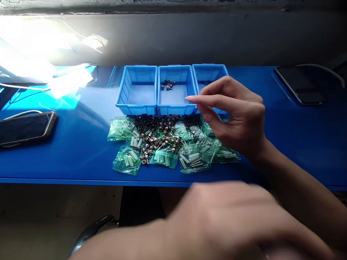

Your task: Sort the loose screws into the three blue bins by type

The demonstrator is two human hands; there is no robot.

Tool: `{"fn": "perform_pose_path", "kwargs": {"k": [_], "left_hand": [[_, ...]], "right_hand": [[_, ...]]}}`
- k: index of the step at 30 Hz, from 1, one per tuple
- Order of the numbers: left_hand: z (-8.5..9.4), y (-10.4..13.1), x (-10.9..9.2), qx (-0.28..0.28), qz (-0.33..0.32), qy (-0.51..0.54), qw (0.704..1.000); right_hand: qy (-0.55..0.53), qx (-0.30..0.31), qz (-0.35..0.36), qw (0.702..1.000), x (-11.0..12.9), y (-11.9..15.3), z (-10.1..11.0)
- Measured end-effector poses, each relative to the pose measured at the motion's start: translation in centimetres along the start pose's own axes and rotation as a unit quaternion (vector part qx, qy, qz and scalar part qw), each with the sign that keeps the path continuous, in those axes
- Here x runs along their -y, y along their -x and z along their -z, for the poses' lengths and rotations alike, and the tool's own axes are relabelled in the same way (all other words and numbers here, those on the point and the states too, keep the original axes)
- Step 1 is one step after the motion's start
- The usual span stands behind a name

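My right hand (233,112) hovers over the front of the right blue bin (209,71), thumb and forefinger nearly together; whatever its fingertips hold, if anything, is too small to make out. Close to the camera, my left hand (231,215) is blurred, and its fingers are mostly hidden. A few small screws (168,85) lie in the middle blue bin (177,108). In front of the bins spreads a pile of black screws (161,123) and brassy screws (159,142), with green plastic packets (194,159) of white plugs around it.
The left blue bin (137,108) stands beside the middle one. A phone (22,129) lies at the left of the blue table (85,157), and another phone (299,85) at the right. A bright lamp (17,56) stands at the back left.
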State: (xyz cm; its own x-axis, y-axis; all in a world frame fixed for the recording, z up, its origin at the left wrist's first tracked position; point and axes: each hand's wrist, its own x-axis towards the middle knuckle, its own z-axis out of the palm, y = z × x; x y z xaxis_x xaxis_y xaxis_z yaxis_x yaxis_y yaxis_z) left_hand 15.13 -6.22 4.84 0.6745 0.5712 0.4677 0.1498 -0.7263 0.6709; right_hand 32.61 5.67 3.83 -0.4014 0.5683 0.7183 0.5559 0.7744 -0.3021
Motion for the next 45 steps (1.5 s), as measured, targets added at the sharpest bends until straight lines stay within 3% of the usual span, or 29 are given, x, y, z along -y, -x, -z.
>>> {"fn": "perform_pose_path", "kwargs": {"k": [2, 3, 7, 8, 10, 13, 16, 21, 25, 30, 33, 37, 45], "left_hand": [[3.2, -0.2, 1.0, -0.114, 0.063, 0.030, 0.991], [5.0, -0.4, 1.9, -0.150, 0.070, -0.020, 0.986], [11.4, -1.9, 6.5, -0.265, -0.001, -0.158, 0.951], [12.4, -2.5, 7.6, -0.264, -0.021, -0.174, 0.948], [13.7, -3.8, 9.7, -0.199, -0.081, -0.200, 0.956], [13.9, -5.2, 11.6, -0.135, -0.129, -0.224, 0.957], [13.2, -5.3, 12.2, -0.122, -0.154, -0.244, 0.950], [12.5, -3.5, 12.6, -0.153, -0.172, -0.323, 0.918], [12.1, -2.4, 13.1, -0.162, -0.153, -0.305, 0.926], [11.8, -2.4, 12.9, -0.148, -0.169, -0.327, 0.918], [11.9, -2.5, 12.7, -0.144, -0.203, -0.358, 0.900], [11.9, -2.3, 12.8, -0.152, -0.205, -0.358, 0.898], [12.1, -2.3, 13.5, -0.144, -0.222, -0.359, 0.895]], "right_hand": [[-0.034, 0.005, -0.005, 0.999, 0.2, -0.4, -0.1], [-0.065, 0.009, -0.018, 0.998, 0.4, -0.9, -0.1], [-0.205, -0.006, -0.079, 0.976, 1.3, -3.6, -0.1], [-0.216, -0.006, -0.083, 0.973, 1.4, -4.2, -0.2], [-0.219, -0.008, -0.097, 0.971, 1.5, -5.1, -0.6], [-0.240, -0.066, -0.104, 0.963, 0.9, -5.2, -1.9], [-0.273, -0.123, -0.086, 0.950, 0.4, -4.3, -2.9], [-0.296, -0.093, -0.096, 0.946, 0.9, -3.2, -3.0], [-0.303, -0.072, -0.110, 0.944, 1.6, -2.7, -3.1], [-0.323, -0.089, -0.109, 0.936, 2.0, -2.2, -2.8], [-0.299, -0.060, -0.120, 0.945, 2.1, -2.0, -2.3], [-0.279, -0.051, -0.120, 0.951, 2.2, -1.8, -1.8], [-0.339, -0.079, -0.132, 0.928, 2.0, -1.5, -2.1]]}}
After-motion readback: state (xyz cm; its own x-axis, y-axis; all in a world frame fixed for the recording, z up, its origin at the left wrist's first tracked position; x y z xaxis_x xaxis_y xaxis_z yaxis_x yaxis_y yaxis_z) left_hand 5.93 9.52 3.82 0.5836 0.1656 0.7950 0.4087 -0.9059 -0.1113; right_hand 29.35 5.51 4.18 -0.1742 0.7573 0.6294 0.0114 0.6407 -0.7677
